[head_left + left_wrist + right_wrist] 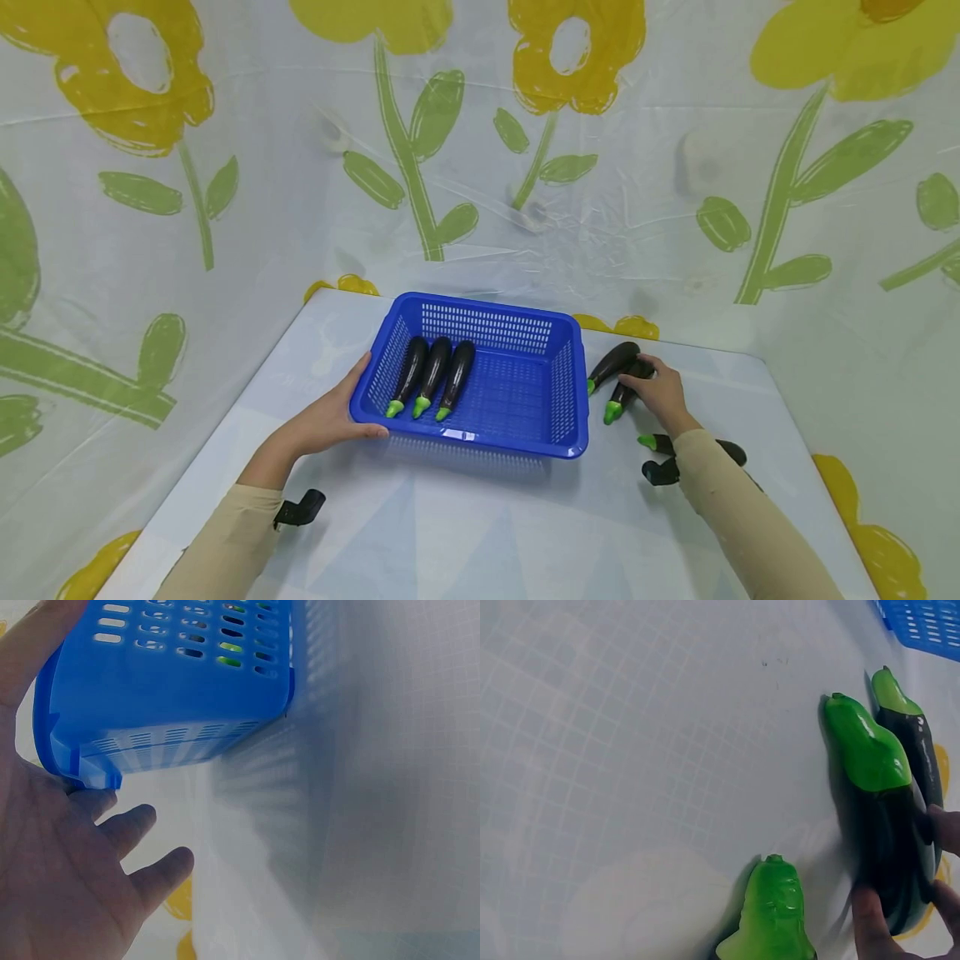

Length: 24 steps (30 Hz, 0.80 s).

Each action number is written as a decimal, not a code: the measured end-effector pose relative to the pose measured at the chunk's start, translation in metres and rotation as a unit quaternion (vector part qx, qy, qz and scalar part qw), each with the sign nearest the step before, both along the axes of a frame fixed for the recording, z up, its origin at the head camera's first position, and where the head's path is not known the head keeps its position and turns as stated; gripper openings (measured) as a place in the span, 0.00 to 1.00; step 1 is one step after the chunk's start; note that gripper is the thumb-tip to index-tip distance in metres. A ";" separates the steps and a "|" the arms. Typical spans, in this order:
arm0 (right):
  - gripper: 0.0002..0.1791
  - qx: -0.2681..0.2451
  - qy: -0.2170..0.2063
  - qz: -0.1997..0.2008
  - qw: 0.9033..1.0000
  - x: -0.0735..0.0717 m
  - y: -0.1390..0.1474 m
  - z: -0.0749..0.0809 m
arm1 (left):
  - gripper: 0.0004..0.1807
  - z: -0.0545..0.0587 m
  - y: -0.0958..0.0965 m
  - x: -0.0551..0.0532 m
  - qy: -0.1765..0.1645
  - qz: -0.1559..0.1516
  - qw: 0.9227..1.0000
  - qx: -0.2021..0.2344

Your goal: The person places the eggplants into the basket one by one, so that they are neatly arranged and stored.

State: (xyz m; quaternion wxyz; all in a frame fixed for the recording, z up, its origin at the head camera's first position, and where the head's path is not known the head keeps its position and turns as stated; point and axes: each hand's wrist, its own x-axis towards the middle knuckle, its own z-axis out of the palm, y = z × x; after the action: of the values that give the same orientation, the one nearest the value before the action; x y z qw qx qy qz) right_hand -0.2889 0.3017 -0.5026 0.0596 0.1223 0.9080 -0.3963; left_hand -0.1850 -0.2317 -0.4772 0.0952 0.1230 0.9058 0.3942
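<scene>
Three dark eggplants (432, 377) with green stem ends lie side by side in the left part of a blue plastic basket (491, 440). My left hand (335, 418) rests around the basket's near left corner, thumb along the front rim and the other fingers spread at the side (67, 855). To the right of the basket, my right hand (660, 390) holds an eggplant (622, 398) between thumb and fingers, its green end toward the near side. Another eggplant (613, 360) lies just behind it, beside the basket wall.
One more eggplant (731, 452) lies nearer to me, partly hidden under the right sleeve (727, 500); its green end (774, 907) shows in the right wrist view. The white table (450, 533) meets a flower-printed curtain (480, 167) at the back and sides.
</scene>
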 end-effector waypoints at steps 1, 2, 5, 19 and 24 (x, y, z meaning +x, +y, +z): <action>0.42 0.001 -0.001 0.000 1.000 0.000 0.000 0.000 | 0.66 0.000 0.000 0.000 -0.001 0.001 1.000 -0.002; 0.42 0.001 -0.002 0.001 1.000 0.000 0.000 -0.001 | 0.66 -0.001 0.000 0.000 -0.002 0.002 1.000 -0.003; 0.43 0.001 -0.005 -0.002 1.000 0.001 0.001 -0.002 | 0.66 -0.001 0.000 0.000 -0.001 0.002 1.000 -0.003; 0.42 -0.015 -0.007 -0.013 1.000 0.003 0.001 -0.002 | 0.66 0.000 0.001 -0.001 -0.004 0.003 1.000 -0.006; 0.41 -0.018 -0.004 -0.011 1.000 0.003 0.003 -0.003 | 0.67 -0.001 0.000 -0.001 -0.001 0.006 1.000 -0.002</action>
State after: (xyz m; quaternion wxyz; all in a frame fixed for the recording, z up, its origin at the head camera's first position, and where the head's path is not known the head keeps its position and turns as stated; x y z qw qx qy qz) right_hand -0.2859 0.3042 -0.5058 0.0614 0.1330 0.8991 -0.4125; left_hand -0.1861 -0.2314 -0.4778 0.0937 0.1171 0.9071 0.3933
